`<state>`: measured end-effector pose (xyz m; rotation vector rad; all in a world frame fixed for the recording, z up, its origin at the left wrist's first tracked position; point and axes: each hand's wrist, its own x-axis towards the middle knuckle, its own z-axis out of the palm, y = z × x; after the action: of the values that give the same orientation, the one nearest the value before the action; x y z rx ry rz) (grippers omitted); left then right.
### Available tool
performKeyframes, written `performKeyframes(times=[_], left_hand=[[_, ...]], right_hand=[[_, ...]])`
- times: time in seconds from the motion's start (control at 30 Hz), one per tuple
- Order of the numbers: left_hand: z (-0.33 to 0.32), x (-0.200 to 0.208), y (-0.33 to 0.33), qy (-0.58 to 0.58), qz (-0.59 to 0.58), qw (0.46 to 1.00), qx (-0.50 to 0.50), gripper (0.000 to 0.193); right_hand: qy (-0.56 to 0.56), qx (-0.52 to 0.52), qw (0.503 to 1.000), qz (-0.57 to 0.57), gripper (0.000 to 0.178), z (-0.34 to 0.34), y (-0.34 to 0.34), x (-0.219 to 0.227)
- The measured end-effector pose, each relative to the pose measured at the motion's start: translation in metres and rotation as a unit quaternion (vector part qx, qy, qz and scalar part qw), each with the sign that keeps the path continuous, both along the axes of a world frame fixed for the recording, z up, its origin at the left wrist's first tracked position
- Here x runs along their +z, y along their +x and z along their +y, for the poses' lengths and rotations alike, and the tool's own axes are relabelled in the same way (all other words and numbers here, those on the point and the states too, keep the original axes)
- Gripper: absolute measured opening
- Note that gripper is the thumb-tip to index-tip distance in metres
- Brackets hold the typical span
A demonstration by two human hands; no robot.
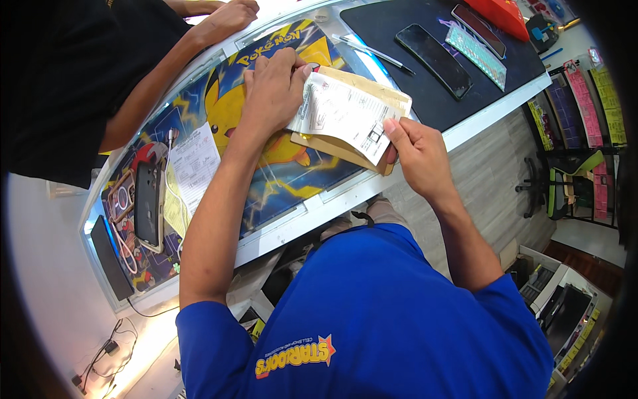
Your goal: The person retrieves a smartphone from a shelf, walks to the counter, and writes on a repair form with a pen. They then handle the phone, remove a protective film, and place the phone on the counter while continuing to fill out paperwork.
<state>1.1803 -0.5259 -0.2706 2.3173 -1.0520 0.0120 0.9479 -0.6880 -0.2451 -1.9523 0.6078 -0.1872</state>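
A receipt pad (342, 116) with a white printed, handwritten top sheet and tan-yellow sheets beneath lies at a tilt over the counter's near edge. My right hand (424, 158) pinches its right corner, thumb on top and fingers underneath. There the top sheet bows up from the layers below. My left hand (276, 90) is at the pad's left end, fingers curled and thumb along the paper's edge; its fingertips are partly hidden. Both hands are above a colourful cartoon-printed mat (279, 189).
A pen (375, 54) lies beyond the pad. On a dark mat (372, 23) are a black phone (433, 60), a glittery case (475, 56) and another phone (478, 30). Left are a printed slip (195, 169), a cable and a phone case (149, 203). Another person's arm (159, 80) leans across the far side.
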Motion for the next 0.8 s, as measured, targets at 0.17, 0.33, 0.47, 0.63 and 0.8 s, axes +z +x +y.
performKeyframes(times=[0.17,0.33,0.47,0.63,0.8], left_hand=[[0.003,0.002,0.005,-0.001,0.000,1.000,-0.019,0.025],[0.005,0.005,0.000,0.013,-0.038,0.998,-0.046,0.024],[0.006,-0.004,-0.002,0.009,-0.058,0.997,-0.039,0.023],[0.005,-0.004,-0.004,0.015,-0.055,0.997,-0.053,0.024],[0.009,-0.007,0.000,-0.003,-0.081,0.995,-0.057,0.028]], right_hand=[[0.053,-0.025,0.997,-0.049,0.047,0.006,0.000,0.001],[0.216,-0.051,0.974,0.043,0.044,0.014,-0.001,0.026],[0.217,-0.033,0.975,0.036,0.044,0.013,-0.007,0.011],[0.180,-0.052,0.982,0.008,0.042,0.025,-0.020,0.013],[0.210,-0.045,0.977,0.007,0.039,0.029,-0.014,0.017]])
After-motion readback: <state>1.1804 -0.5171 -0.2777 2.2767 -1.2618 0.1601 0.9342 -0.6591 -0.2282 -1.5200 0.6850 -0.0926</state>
